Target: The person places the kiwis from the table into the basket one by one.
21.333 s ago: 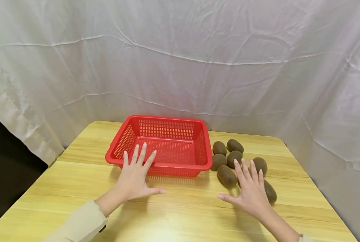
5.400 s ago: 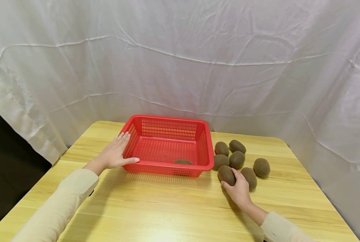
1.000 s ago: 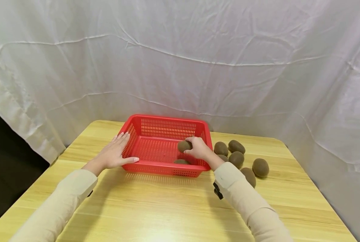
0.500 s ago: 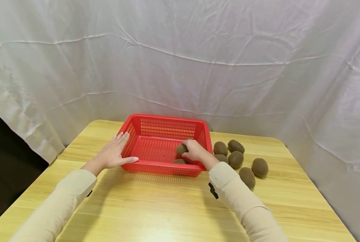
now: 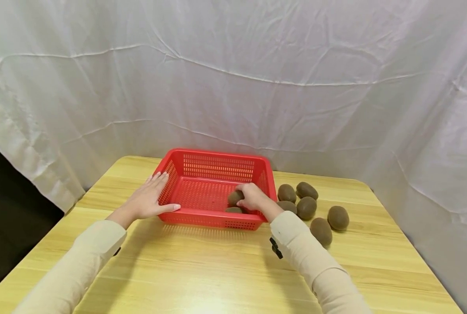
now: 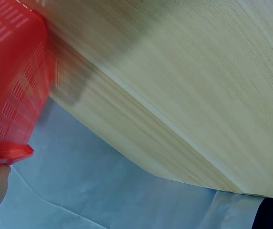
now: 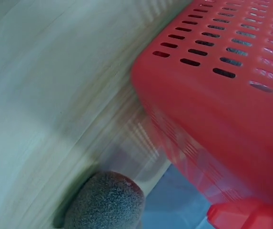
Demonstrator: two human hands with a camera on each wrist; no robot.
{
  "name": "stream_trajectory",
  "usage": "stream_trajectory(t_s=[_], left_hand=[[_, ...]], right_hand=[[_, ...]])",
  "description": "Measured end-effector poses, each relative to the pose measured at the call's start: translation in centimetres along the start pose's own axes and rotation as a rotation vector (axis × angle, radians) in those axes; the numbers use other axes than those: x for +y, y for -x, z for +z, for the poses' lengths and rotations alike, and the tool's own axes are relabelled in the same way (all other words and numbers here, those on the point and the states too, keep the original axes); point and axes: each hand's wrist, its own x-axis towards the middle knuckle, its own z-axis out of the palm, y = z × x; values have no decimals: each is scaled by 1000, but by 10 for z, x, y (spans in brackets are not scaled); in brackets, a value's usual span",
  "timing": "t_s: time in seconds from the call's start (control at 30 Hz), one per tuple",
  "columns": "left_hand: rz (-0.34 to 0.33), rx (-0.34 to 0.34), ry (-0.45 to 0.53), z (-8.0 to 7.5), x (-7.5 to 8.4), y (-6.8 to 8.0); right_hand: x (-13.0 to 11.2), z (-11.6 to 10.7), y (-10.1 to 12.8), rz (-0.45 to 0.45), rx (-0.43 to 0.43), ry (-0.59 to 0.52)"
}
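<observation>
1. Kiwi (image 5: 235,197) number two is in your right hand (image 5: 252,197), fingers curled round it, low inside the red basket (image 5: 216,157) near its front right corner and just above the floor. You have not let it go.

2. One more kiwi, the front kiwi (image 5: 233,209), already lies on the basket floor against the front wall, just below the one you hold. So I judge one fruit is in, a second is almost set down, and the rest wait outside.

3. Your left hand (image 5: 149,202) lies flat against the basket's left wall, fingers straight and thumb along the front rim, holding nothing and steadying the basket.

4. Five loose kiwis (image 5: 306,207) remain on the wooden table (image 5: 225,270) to the right of the basket: one partly hidden behind your right forearm close to the basket wall, three near it, and one nearest you beside your sleeve. The right wrist view shows one of them (image 7: 105,201) just beside the basket's outer wall.

5. Behind the table hangs a creased white sheet (image 5: 257,65).
</observation>
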Motion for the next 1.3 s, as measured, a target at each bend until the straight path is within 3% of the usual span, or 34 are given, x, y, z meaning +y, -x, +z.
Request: stream_trajectory(t_s=[0.23, 0.6, 1.0, 1.17, 1.3], left_hand=[[0, 5, 4, 0, 1, 1], [-3, 3, 8, 2, 0, 1], [-3, 3, 6, 2, -1, -1], [-3, -3, -1, 0, 0, -1], [-3, -6, -1, 0, 0, -1]], right_hand=[[-3, -1, 0, 50, -27, -31], [-1, -3, 3, 17, -12, -59], [8, -20, 25, -81, 231, -217], [13, -26, 38, -44, 315, -239], [17, -28, 47, -11, 329, -252]])
